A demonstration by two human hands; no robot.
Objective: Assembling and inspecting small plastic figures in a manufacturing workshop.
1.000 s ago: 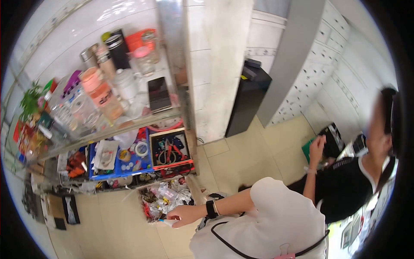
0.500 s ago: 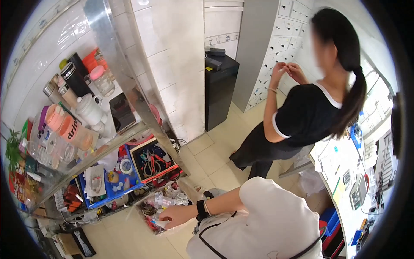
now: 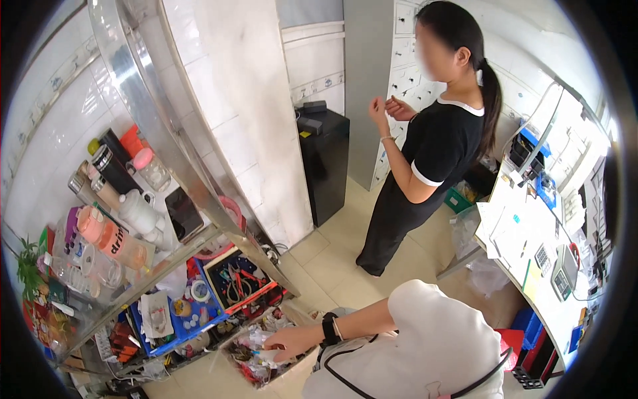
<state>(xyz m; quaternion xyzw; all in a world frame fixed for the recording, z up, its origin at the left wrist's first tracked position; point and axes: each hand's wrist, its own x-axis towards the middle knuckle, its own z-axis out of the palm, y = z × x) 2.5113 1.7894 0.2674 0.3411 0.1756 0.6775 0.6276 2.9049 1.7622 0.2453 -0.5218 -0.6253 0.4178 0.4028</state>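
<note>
A person in a white top is leaning over and reaching the left hand [image 3: 292, 341], a black watch [image 3: 329, 328] on its wrist, into an open box [image 3: 296, 374] of mixed small parts and packets. The box is lying directly under the fingers, which are curling down among the clutter; whether they are pinching anything or merely touching it cannot be told. The right hand is out of view. Just beyond the hand a tray [image 3: 236, 282] of pliers is sitting on a low shelf, with a blue bin [image 3: 178, 327] farther to its left and bottles [image 3: 113, 239] above. Well apart, up and to the right of the hand, a co-worker [image 3: 432, 153] in black is standing. The work appears to be at the searching stage; the next move seems to call for closing the fingers on a single item and lifting it free without snagging its neighbours.
</note>
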